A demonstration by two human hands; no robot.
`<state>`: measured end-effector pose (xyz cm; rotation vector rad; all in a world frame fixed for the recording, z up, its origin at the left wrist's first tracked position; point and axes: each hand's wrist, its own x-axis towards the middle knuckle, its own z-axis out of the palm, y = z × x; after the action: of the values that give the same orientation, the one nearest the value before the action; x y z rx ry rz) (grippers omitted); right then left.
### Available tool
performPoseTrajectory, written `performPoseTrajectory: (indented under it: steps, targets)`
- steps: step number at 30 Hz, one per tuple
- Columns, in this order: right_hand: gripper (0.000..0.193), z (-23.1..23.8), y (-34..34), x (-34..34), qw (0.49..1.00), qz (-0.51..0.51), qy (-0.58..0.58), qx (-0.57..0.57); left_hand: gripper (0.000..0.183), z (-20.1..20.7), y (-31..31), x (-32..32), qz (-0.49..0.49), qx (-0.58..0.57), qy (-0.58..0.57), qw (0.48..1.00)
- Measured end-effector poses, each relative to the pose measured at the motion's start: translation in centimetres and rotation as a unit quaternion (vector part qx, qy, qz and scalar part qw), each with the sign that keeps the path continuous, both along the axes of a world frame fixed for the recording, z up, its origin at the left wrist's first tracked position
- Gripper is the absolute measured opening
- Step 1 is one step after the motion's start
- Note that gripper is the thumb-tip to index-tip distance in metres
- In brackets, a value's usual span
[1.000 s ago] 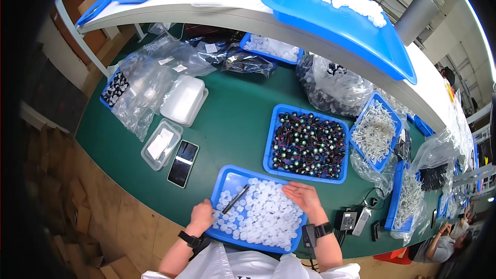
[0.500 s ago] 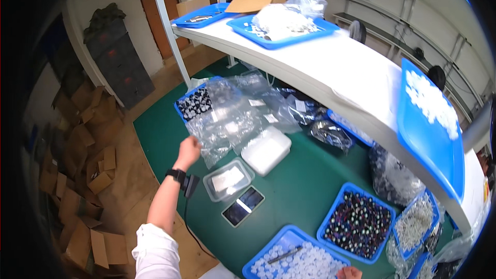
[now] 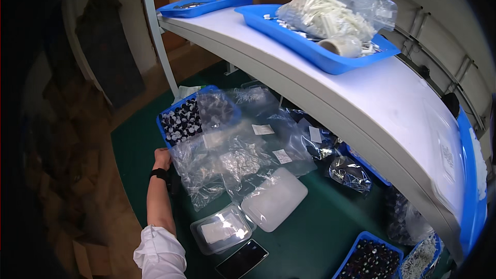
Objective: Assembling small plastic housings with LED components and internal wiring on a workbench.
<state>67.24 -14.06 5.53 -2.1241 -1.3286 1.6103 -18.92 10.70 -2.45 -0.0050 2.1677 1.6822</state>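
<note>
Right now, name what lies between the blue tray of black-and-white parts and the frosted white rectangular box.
Crumpled clear plastic bags, in the head view.

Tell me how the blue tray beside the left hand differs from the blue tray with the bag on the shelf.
Place: the lower tray sits on the green table beside the left hand; the upper tray stands on the white shelf.
Contents: the lower tray shows black and white pieces; the upper tray holds a filled clear bag and loose white pieces.
Shared: both are blue and shallow.
</note>
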Motion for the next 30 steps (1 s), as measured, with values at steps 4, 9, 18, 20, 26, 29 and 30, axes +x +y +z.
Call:
performPoseTrajectory:
  steps: [4, 9, 18, 20, 26, 29, 30]
  targets:
    - [0.004, 2.5, 3.7, -3.0, 0.996, 0.073, -0.041, -0.033, 0.015, -1.2, -1.8, -1.5, -0.034, -0.014, -0.037, 0.999]
    - [0.009, 3.1, 3.6, -2.1, 0.993, 0.108, -0.054, -0.011, 0.014, 1.0, 0.6, 1.4, -0.051, -0.035, -0.002, 0.998]
    - [0.012, 2.1, 2.0, -1.8, 0.999, 0.018, -0.034, -0.006, 0.004, 1.3, 1.3, 2.8, 0.007, 0.252, -0.187, 0.949]
    - [0.012, 1.3, 1.9, -1.3, 0.999, -0.012, 0.036, -0.008, 0.005, 0.0, -0.2, 1.2, -0.016, 0.258, -0.193, 0.946]
    - [0.013, 2.9, 3.2, -3.5, 0.998, 0.053, -0.034, 0.014, 0.010, -0.4, -1.1, 1.4, -0.106, 0.328, -0.313, 0.885]
    - [0.015, 3.3, 3.0, -3.5, 0.998, 0.029, 0.006, 0.046, 0.008, -0.7, -1.0, 1.4, -0.079, 0.369, -0.353, 0.856]
    - [0.015, 3.9, 3.1, -3.9, 0.998, 0.047, -0.006, 0.052, 0.009, -0.8, -0.3, 1.7, -0.070, 0.380, -0.350, 0.853]
